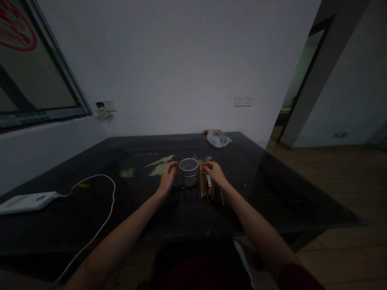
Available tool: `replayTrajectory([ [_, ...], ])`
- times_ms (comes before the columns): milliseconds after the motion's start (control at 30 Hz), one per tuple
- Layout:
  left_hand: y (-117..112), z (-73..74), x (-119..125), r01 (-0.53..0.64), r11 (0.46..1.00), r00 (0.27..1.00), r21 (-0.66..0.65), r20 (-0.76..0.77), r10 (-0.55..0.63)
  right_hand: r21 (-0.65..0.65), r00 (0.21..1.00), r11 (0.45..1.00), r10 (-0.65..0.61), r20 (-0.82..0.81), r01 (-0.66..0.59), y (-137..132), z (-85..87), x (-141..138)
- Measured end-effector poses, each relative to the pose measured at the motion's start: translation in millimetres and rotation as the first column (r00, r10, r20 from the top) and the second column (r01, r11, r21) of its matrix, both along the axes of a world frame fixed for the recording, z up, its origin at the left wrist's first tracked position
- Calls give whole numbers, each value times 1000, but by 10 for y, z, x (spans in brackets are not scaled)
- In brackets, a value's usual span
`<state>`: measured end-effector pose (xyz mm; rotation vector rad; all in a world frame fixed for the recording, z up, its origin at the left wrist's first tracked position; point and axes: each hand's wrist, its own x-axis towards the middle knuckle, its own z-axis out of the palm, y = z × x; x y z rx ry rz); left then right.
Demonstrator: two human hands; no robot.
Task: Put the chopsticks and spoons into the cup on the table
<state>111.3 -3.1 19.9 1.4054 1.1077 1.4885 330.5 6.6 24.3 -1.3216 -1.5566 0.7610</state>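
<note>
A grey metal-looking cup (189, 173) with a perforated lower wall stands upright on the dark table, its mouth facing up. My left hand (168, 176) is just left of the cup, fingers apart and curved toward its rim; whether the fingertips touch it I cannot tell. Over the upper ends of a row of wooden chopsticks (202, 187) hovers my right hand (214, 173), its thumb and fingers apart. The chopsticks lie right of the cup. Among them is a utensil with a pale, shiny part (208, 180); my right hand partly covers this group.
The dark table (145, 225) has a bird picture on its top. A clear plastic bag (218, 138) lies at the back edge. To the left, a white power bank-like device (28, 202) trails a white cable (113, 197). A dark flat object (290, 195) lies at right.
</note>
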Motion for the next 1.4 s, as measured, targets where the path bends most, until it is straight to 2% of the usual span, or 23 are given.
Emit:
replayTrajectory([
  [200,-51,119,-44,-83,989,996,122,36,79,-27,995,998,-65,-78,63,107,39,203],
  [367,-125,215,-39,-85,977,996,194,23,82,-46,987,992,-121,-108,117,162,38,337],
  [467,-188,264,-51,-69,963,996,261,-35,80,-31,988,989,-148,-35,147,170,30,390],
  [567,-278,266,-63,4,949,975,316,-210,66,18,978,984,-180,104,179,177,4,419],
  [667,-394,221,-29,198,919,875,340,-484,-9,48,945,978,-206,253,201,185,-33,419],
  [767,-518,169,75,435,848,730,302,-669,-137,32,909,977,-209,362,212,180,-64,399],
  [900,-639,139,243,614,751,606,243,-755,-251,-5,880,979,-181,439,204,154,-90,366],
  [1033,-690,150,331,689,707,533,158,-771,-347,29,821,976,-198,536,216,144,-123,349],
  [1133,-694,149,351,720,672,485,175,-819,-306,45,769,971,-215,602,236,153,-157,345],
  [1267,-671,114,363,758,612,396,225,-904,-159,19,725,961,-220,653,274,167,-175,335],
  [1400,-647,86,365,771,598,349,220,-931,-107,5,720,962,-208,662,272,157,-129,325],
])
